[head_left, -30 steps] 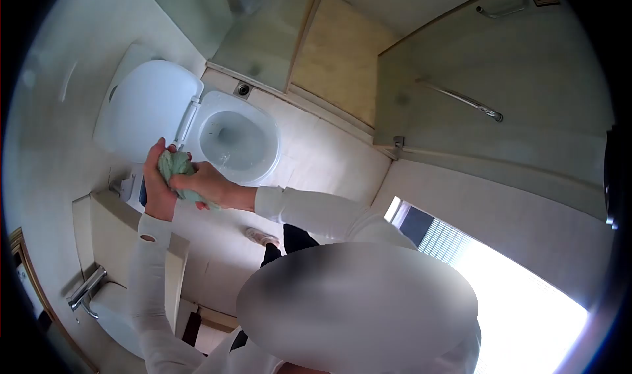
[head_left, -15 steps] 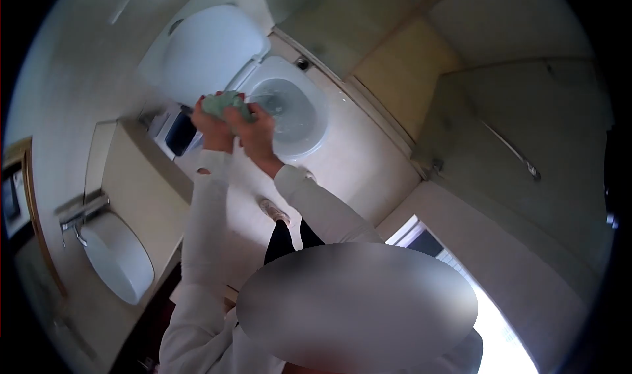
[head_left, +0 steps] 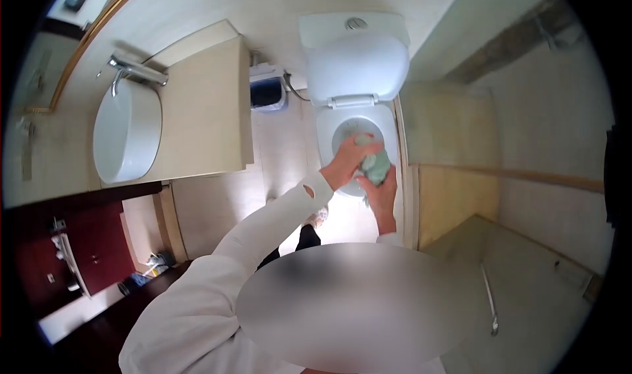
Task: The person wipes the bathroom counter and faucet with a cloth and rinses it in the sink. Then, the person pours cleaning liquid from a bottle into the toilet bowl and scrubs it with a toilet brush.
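A crumpled pale green cloth [head_left: 376,166] is bunched between my two hands above the toilet bowl [head_left: 324,137]. My left hand [head_left: 349,161] grips its upper left side, fingers curled over it. From below and to the right, my right hand [head_left: 383,195] closes round the lower part, and a small end of the cloth hangs beneath. The toilet lid [head_left: 359,68] stands raised behind the bowl. My hands and the cloth hide part of the bowl's inside.
Left of the toilet stands a small bin [head_left: 268,94] with a dark opening. A beige counter [head_left: 204,111] with a white basin [head_left: 127,134] and chrome tap [head_left: 138,68] lies further left. A glass shower panel [head_left: 454,121] runs along the right.
The view has turned, so the toilet now appears upright. My hands and the cloth have shifted from the bowl's left edge to over the bowl, with the grip changed around the cloth.
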{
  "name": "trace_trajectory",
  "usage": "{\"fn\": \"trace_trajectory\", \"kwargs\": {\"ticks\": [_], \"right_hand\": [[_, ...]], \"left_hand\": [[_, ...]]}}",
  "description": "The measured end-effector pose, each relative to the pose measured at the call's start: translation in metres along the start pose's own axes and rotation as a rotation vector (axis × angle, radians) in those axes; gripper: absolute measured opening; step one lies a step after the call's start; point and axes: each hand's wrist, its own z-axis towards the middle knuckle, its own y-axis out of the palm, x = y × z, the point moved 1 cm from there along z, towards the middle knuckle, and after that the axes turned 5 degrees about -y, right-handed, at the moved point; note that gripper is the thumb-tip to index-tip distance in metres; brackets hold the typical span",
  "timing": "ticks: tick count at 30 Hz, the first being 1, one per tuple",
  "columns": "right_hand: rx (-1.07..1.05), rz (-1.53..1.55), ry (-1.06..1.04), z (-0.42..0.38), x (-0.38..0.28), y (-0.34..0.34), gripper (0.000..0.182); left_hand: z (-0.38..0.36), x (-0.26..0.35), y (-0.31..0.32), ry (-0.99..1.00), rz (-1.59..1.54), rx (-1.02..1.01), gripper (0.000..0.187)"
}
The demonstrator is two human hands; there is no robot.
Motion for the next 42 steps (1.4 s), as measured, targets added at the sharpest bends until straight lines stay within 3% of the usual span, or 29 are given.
{"fn": "trace_trajectory", "kwargs": {"ticks": [2,5,7,8,10,11,13,14,15,17,19,21,23,25,27,28,30,32,34,35,37,38,39,41,42], "right_hand": [[-0.004,0.243,0.132,-0.013,-0.010,-0.001,0.057],[-0.008,0.403,0.156,-0.029,-0.020,-0.008,0.044],[-0.287,0.833,0.580,-0.037,-0.021,-0.009,0.034],[-0.340,0.826,0.574,-0.042,-0.033,0.000,0.034],[-0.156,0.605,0.346,-0.050,-0.061,0.017,0.033],[-0.196,0.603,0.334,-0.051,-0.064,0.025,0.033],[-0.162,0.219,-0.094,-0.052,-0.075,0.042,0.032],[-0.206,0.027,-0.010,-0.056,-0.118,0.047,0.034],[-0.229,0.027,-0.030,-0.057,-0.120,0.060,0.034],[-0.115,0.128,-0.267,-0.059,-0.119,0.084,0.034],[-0.158,0.080,-0.301,-0.066,-0.135,0.100,0.032],[-0.130,0.158,-0.347,-0.074,-0.141,0.119,0.031],[-0.105,-0.078,-0.384,-0.085,-0.138,0.137,0.032],[-0.260,-0.068,-0.350,-0.107,-0.139,0.152,0.028],[-0.396,-0.029,-0.176,-0.126,-0.154,0.162,0.023],[-0.392,-0.047,-0.178,-0.132,-0.164,0.165,0.023],[-0.628,0.641,0.401,-0.146,-0.187,0.176,0.019],[-0.836,0.519,0.253,-0.169,-0.232,0.186,0.019],[-0.961,0.524,0.213,-0.191,-0.268,0.205,0.022],[-1.003,0.598,0.229,-0.201,-0.277,0.218,0.024],[-1.040,0.665,0.221,-0.216,-0.267,0.254,0.028],[-0.950,0.661,0.256,-0.216,-0.257,0.268,0.026],[-0.853,0.651,0.292,-0.218,-0.252,0.283,0.025],[-0.816,0.591,0.229,-0.220,-0.239,0.312,0.021],[-0.693,0.607,0.193,-0.219,-0.236,0.326,0.020]], "left_hand": [[-0.013,0.007,-0.003,0.006,0.280,-0.008,0.055],[-0.044,0.016,-0.018,0.058,0.197,-0.104,0.060],[-0.066,0.025,-0.034,0.129,0.144,-0.146,0.053],[-0.077,0.027,-0.043,0.172,0.245,-0.193,0.052],[-0.105,0.032,-0.050,0.229,0.379,-0.166,0.050],[-0.112,0.027,-0.057,0.282,0.335,-0.148,0.050],[-0.136,0.028,-0.062,0.328,0.231,-0.051,0.049],[-0.147,0.027,-0.066,0.353,0.217,-0.036,0.049],[-0.157,0.029,-0.070,0.469,0.370,0.055,0.049],[-0.180,0.040,-0.081,0.592,0.522,0.166,0.049],[-0.211,0.049,-0.089,0.512,0.526,0.216,0.049],[-0.228,0.042,-0.113,0.481,0.447,0.146,0.065],[-0.268,0.039,-0.133,0.460,0.560,0.096,0.070],[-0.306,0.043,-0.163,0.344,0.704,0.175,0.069],[-0.321,0.026,-0.217,0.547,1.124,0.451,0.061],[-0.335,0.024,-0.242,0.541,1.226,0.539,0.057],[-0.357,0.017,-0.296,0.558,1.332,0.716,0.050],[-0.365,0.016,-0.315,0.583,1.332,0.802,0.046],[-0.386,0.026,-0.321,0.836,1.122,1.214,0.042],[-0.388,0.025,-0.338,0.851,1.108,1.262,0.042],[-0.384,0.010,-0.383,0.801,-0.284,1.011,0.037],[-0.392,0.009,-0.379,0.922,-0.452,0.776,0.037],[-0.407,0.019,-0.380,0.954,-0.474,0.793,0.037],[-0.428,0.033,-0.378,0.879,-0.673,0.267,0.040],[-0.437,0.036,-0.386,0.823,-0.737,0.257,0.048]]}}
